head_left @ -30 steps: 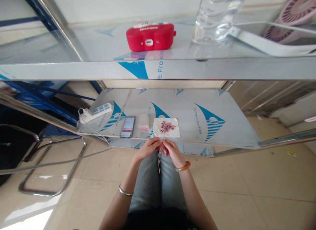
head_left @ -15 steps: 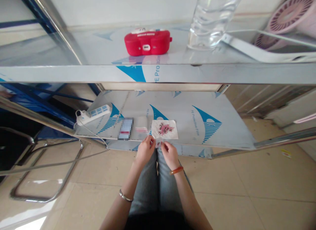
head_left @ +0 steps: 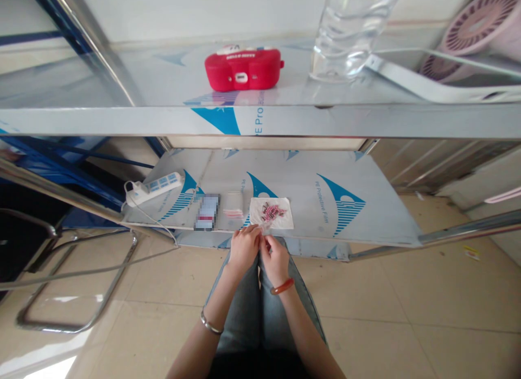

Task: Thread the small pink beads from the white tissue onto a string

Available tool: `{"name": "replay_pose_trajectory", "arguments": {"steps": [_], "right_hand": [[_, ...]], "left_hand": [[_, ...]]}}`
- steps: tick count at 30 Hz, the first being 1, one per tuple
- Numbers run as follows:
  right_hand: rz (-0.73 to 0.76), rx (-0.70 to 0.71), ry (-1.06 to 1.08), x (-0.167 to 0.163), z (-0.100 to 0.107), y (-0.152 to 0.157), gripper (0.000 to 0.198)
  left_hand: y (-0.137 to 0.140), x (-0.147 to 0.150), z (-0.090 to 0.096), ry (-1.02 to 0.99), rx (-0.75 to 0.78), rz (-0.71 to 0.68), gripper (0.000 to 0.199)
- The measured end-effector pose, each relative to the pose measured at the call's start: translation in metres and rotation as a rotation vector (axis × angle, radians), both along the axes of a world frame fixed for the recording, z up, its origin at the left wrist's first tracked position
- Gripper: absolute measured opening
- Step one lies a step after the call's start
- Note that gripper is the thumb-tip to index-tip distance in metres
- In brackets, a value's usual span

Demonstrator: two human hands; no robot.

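My left hand and my right hand meet at the shelf's front edge, fingertips pinched close together. Between them is a small clear plastic bag, partly hidden by the fingers; its contents are too small to make out. Just beyond lies a white paper sheet bearing a pile of small red-and-white dotted pieces with dark parts. Left of the sheet rests a stack of clear zip bags with pink strips. A phone with a blurred screen lies farther left.
On the lower shelf, a white power strip with a cable sits at the left. The upper shelf overhangs it, holding a red case, a clear bottle and a pink fan. A metal-framed chair stands left.
My hands have come together, the left moving right and the right moving slightly left. The clear bag's edge now shows beyond the fingertips, over the paper's front edge.
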State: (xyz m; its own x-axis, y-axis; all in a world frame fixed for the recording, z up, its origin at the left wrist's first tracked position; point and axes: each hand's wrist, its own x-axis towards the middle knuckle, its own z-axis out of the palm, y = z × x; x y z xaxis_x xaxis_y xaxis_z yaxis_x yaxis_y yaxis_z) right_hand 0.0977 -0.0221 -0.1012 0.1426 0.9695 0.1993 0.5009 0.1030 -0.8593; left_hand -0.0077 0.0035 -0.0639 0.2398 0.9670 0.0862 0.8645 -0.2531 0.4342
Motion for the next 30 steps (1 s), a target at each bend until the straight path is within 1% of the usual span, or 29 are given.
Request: {"name": "replay_pose_trajectory", "arguments": {"steps": [2,4,6,7,9,11,14,18,22,26,30], "right_hand": [[-0.014,-0.071,0.203,-0.002,0.002,0.001,0.03],[-0.057,-0.227,0.518,-0.004,0.003,0.003,0.032],[-0.085,-0.408,0.861,-0.005,0.004,0.006,0.037],[-0.076,-0.48,1.017,-0.004,0.003,0.007,0.039],[-0.01,-0.568,1.269,-0.001,0.003,0.009,0.038],[0.058,-0.622,1.438,0.003,0.002,0.012,0.032],[0.093,-0.674,1.555,0.008,0.001,0.014,0.025],[0.143,-0.675,1.62,0.009,0.002,0.015,0.018],[0.183,-0.693,1.645,0.007,0.002,0.014,0.013],[0.201,-0.735,1.638,0.007,0.0,0.012,0.014],[0.18,-0.769,1.677,0.008,-0.001,0.012,0.012]], "left_hand": [[0.001,-0.002,-0.001,0.02,0.012,0.005,0.035],[0.002,-0.003,-0.003,0.039,0.025,0.015,0.044],[0.003,-0.004,-0.005,0.058,0.031,0.006,0.047],[0.003,-0.004,-0.006,0.069,0.031,-0.007,0.048],[0.001,-0.004,-0.006,0.085,0.029,-0.045,0.047],[0.0,-0.004,-0.005,0.085,0.023,-0.092,0.044],[-0.003,-0.004,-0.003,0.061,0.02,-0.144,0.038],[-0.003,-0.004,-0.001,0.037,0.037,-0.117,0.036],[-0.001,-0.005,-0.001,0.045,0.021,-0.082,0.032],[0.0,-0.006,-0.003,0.036,-0.024,-0.111,0.033],[-0.001,-0.005,-0.005,0.012,-0.015,-0.12,0.032]]}}
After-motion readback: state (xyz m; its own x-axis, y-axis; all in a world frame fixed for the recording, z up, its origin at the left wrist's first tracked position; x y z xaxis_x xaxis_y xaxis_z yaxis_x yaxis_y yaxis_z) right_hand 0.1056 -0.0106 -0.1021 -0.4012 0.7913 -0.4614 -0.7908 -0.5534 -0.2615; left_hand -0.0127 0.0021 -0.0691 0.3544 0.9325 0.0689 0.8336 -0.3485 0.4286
